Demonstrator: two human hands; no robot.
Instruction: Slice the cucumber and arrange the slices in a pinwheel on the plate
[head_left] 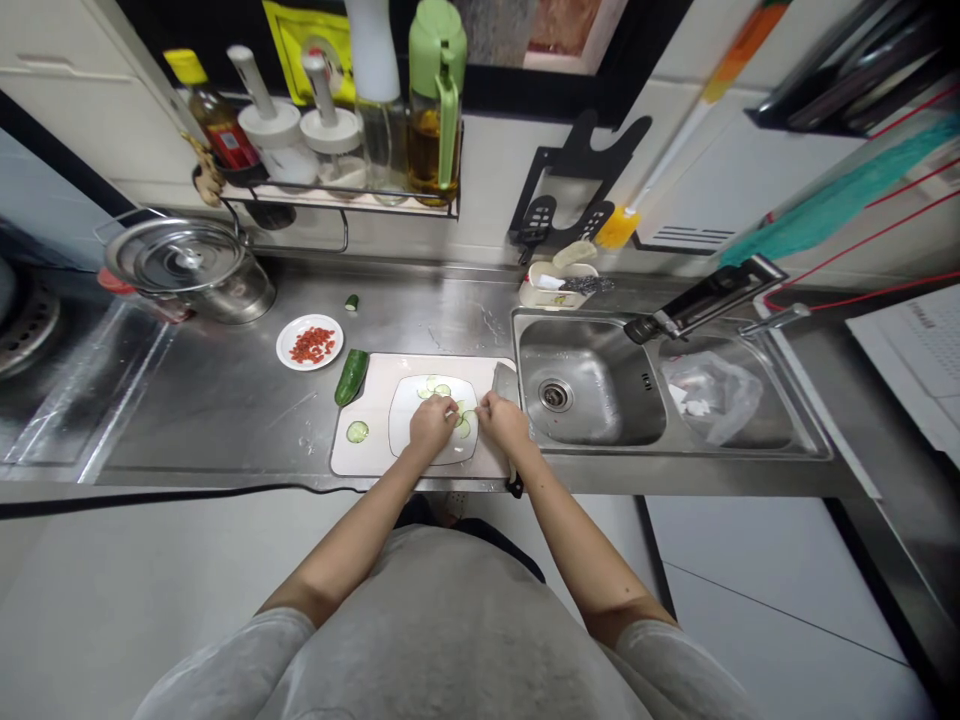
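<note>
On a pale cutting board [382, 462] lies a white square plate [403, 400] with several thin cucumber slices [442, 390] on it. Over the plate's middle my left hand [431, 428] is closed, its fingertips pinching cucumber slices. My right hand [506, 422], also closed, pinches a thin cucumber slice at the plate's right edge. Beneath my right hand a knife [505, 382] rests on the board's right side, partly hidden, its black handle toward me. A cut cucumber [352, 377] lies at the board's left edge, and a single round slice [358, 432] is below it.
A white plate of chopped red pieces [313, 343] and a cucumber end [352, 302] sit behind the board. A lidded steel pot [217, 275] stands left. To the right is a double sink [592, 425], with a plastic bag [724, 395] in its right basin. Bottles line a rack [360, 203].
</note>
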